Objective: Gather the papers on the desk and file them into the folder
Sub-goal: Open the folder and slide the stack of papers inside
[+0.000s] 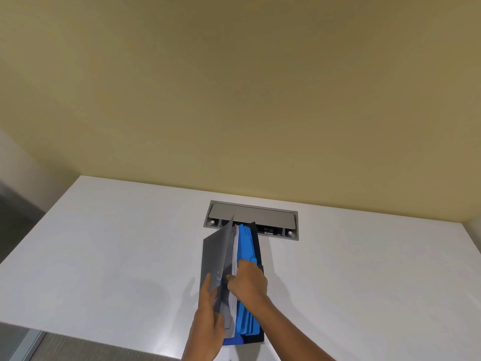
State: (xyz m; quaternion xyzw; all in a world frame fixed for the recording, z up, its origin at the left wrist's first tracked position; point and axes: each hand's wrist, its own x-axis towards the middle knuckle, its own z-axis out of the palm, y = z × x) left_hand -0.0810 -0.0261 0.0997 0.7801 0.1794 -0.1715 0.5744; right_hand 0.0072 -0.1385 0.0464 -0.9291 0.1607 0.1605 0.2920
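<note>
Left hand [208, 303] pinches the accordion folder's [256, 256] grey front flap [217, 254] and tips it outward, I'd guess to hold the first pocket open. Right hand [248, 280] has its fingers curled on the white papers [235, 246], sliding them in beside the blue dividers [247, 243], with the folder upright on the desk [104, 256].

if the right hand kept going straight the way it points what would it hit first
The right hand points forward and left into the open folder. First in line are the white papers it seems to grip, then the gray flap that the left hand holds; depth is unclear.
</note>
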